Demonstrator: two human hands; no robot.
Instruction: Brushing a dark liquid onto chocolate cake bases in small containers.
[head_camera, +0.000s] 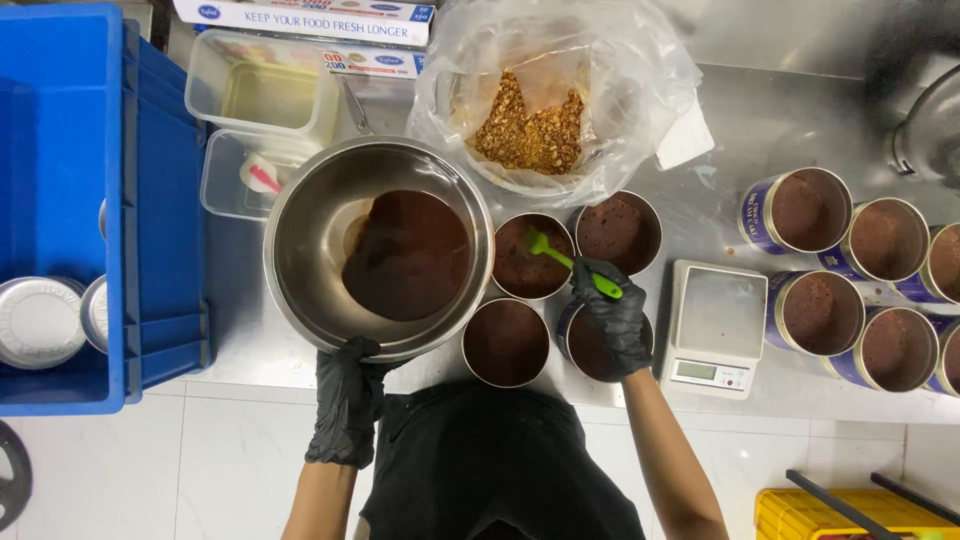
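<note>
My left hand (345, 405), in a black glove, grips the near rim of a large steel bowl (310, 230) tilted with dark brown batter inside. My right hand (612, 315), also gloved, holds a green spatula (560, 258) whose tip rests in a round tin of batter (520, 275). Three more filled tins sit around it: one behind (620, 230), one in front (505, 342), and one (580, 350) partly hidden under my right hand.
A small white scale (714, 328) stands right of the tins. Several blue-sided tins of batter (810, 210) fill the right counter. A bag-lined tub of brown crumbs (530, 125) sits behind, plastic containers (265, 95) at back left, a blue crate (70, 200) at left.
</note>
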